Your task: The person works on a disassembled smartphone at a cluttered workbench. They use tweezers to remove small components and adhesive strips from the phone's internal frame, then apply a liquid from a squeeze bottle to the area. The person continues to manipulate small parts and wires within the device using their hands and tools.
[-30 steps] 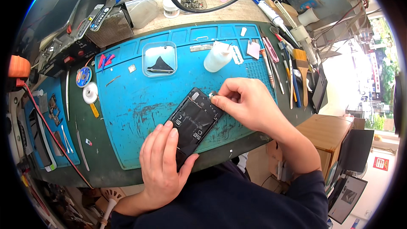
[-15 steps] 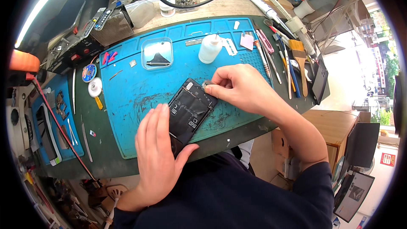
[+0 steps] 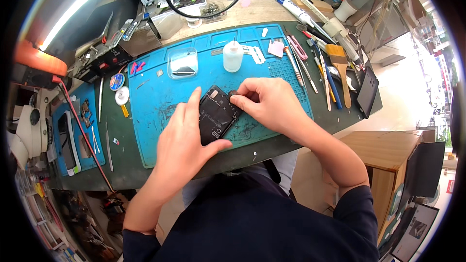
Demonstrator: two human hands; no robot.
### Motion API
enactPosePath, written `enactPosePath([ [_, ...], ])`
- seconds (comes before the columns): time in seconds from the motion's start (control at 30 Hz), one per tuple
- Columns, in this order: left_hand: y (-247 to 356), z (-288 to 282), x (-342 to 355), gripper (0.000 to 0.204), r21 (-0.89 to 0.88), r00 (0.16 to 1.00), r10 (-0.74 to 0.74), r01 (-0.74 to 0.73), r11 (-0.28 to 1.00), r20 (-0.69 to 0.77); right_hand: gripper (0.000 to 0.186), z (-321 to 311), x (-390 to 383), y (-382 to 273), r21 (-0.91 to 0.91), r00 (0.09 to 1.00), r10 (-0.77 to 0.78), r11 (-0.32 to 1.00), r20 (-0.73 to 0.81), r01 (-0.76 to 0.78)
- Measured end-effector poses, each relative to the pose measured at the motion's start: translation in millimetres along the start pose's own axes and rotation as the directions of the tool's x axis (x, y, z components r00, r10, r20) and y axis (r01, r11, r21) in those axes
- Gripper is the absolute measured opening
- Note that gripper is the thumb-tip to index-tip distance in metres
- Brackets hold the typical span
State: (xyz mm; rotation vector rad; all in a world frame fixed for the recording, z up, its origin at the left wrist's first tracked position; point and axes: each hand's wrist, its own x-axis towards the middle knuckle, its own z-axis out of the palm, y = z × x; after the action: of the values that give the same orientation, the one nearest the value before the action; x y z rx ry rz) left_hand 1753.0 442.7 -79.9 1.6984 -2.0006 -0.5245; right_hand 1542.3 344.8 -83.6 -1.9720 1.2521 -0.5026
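Bench notes, seen from beside the worker. An opened dark phone lies aslant on the blue mat, the working surface, nearer its near edge than its far one and about midway between the left and right edges. Its inner side faces up.

Step in hand, as I judge it: fine finger work at the phone's far short end, with the other hand as steadier. The next move, I think, calls for a light, level touch from the pinch and no shift of the body beneath it.

Right hand: thumb and forefinger pressed together at the tips, pinching a small dark piece just beside that short end. Too small to identify; cannot tell whether it is attached to the phone. Other fingers curled in.

Left hand: spread, forefinger long and raised toward the far edge, thumb standing well out toward the right. It curves round the phone's left side and near end; it seems to rest there, though pressure cannot be read.

Toward the surface's far edge: a clear box and, to its right, a white bottle, upright. Both well apart from the hands.
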Motion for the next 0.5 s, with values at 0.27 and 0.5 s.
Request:
enactPosePath([
  [0.27, -5, 8, 7, 0.107, 0.182, 0.998, 0.039, -0.028, 0.983, -0.055, 0.020, -5, -3, -6, 0.044, 1.000, 0.003, 0.999, -0.008, -0.003],
  [0.5, -16, -3, 31, 0.107, 0.247, 0.986, 0.147, -0.124, 0.961, -0.078, 0.018, -4, 3, 0, 0.295, 0.996, 0.033, 0.955, -0.087, -0.006],
])
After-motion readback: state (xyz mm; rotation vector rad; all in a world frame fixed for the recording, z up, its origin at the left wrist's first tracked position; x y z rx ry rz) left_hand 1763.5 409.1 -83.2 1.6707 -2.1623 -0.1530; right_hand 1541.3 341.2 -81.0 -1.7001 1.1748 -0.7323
